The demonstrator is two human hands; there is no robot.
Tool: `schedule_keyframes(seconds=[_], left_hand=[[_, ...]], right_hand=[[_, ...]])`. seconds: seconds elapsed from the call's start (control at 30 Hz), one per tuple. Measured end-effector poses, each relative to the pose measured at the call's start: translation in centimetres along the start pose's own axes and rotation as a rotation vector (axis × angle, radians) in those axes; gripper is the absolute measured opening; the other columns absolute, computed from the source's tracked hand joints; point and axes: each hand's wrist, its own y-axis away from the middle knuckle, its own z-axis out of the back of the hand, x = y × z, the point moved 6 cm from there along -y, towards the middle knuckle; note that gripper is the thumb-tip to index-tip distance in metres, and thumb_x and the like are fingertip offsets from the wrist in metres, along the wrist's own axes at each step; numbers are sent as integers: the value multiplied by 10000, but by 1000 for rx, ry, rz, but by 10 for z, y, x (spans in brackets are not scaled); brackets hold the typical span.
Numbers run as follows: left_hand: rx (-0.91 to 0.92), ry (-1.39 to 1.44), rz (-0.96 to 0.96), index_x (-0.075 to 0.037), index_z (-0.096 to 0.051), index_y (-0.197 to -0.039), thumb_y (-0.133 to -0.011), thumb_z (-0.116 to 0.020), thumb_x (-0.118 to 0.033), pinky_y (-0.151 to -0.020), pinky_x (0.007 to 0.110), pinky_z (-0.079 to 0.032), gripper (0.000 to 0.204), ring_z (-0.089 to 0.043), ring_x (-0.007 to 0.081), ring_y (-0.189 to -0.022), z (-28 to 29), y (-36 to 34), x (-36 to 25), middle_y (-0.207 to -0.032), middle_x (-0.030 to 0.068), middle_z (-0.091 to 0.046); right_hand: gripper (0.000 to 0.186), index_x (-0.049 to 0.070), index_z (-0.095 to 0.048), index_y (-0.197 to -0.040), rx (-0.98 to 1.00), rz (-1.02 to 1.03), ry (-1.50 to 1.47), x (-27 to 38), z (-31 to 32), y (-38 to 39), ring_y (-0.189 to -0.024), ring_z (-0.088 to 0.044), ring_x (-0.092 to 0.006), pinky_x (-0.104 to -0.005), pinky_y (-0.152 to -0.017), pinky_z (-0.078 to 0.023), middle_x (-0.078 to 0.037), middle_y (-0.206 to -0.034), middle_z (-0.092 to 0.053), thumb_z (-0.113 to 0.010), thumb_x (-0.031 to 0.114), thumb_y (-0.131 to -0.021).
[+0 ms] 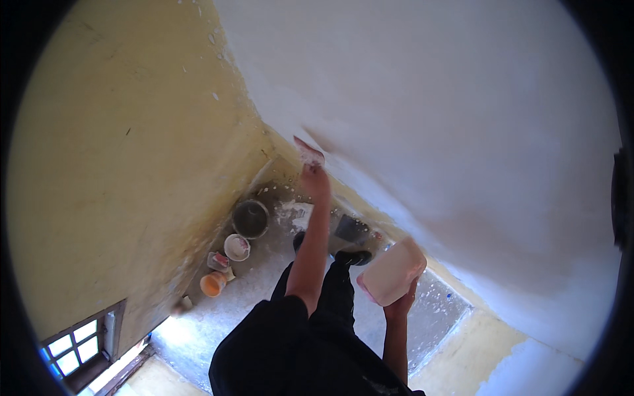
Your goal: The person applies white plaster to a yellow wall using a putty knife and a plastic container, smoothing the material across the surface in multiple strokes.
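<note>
Putty knife to the white wall, tub of filler in my other hand.

My left hand [316, 179] is closed on the handle of a putty knife [308, 152] — its blade lies against the white wall [449, 112] near the yellow corner; I judge a flat, evenly pressed blade spreads best. My right hand [400, 305] cups a pinkish plastic tub [392, 270] from beneath, fingers curled around its base. Down on the spattered floor [277, 254] stand a dark bucket [250, 218], a white pot [236, 247] and an orange pot [212, 284].

White wall [462, 99] beside yellow wall [119, 132]; pale pink tub [393, 270]; orange cup [212, 284]; dark grey bucket [250, 218]; black trousers [330, 297]; speckled grey floor [264, 290].
</note>
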Motion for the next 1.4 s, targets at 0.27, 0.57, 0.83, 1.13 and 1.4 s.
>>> schedule_keyframes(seconds=[0.27, 0.57, 0.83, 1.13, 1.4], left_hand=[[353, -192, -426, -14, -476, -1380, -887, -504, -21, -784, 416, -531, 494, -638, 378, -1001, -50, 181, 2, -1185, 264, -599], [574, -990, -405, -27, -657, -934, -857, -602, -126, -690, 415, -522, 137, -665, 304, -818, -8, -24, 182, -827, 177, -666], [471, -673, -355, -19, -645, -872, -866, -613, -144, -610, 376, -494, 130, -642, 197, -681, -31, -41, 23, -722, 111, -654], [218, -184, -330, 39, -626, -1038, -915, -533, -89, -588, 430, -451, 200, -596, 362, -625, -22, 144, -86, -727, 240, -612], [215, -305, -181, 49, -626, -875, -906, -573, -145, -561, 435, -441, 204, -601, 362, -611, 9, 132, 14, -687, 223, -615]], right_hand=[[552, 124, -326, -1453, -23, -12, -70, -2, 7, 5, -1262, -484, -280, -467, -1050, -422, -91, -1393, -460, -361, 465, -1020], [549, 115, -332, -1451, 2, -43, -69, -2, -3, 15, -1262, -483, -275, -462, -1055, -417, -87, -1381, -470, -362, 458, -1022], [558, 106, -342, -1446, 27, -43, -161, -12, 19, 24, -1266, -482, -292, -463, -1061, -408, -106, -1392, -470, -373, 461, -1017], [565, 110, -341, -1444, 70, -4, -102, -2, 5, 17, -1256, -490, -299, -476, -1049, -419, -107, -1382, -475, -389, 469, -1010], [571, 105, -335, -1445, -24, 44, -32, -6, 28, 18, -1241, -505, -300, -476, -1043, -426, -111, -1377, -477, -394, 469, -1009]])
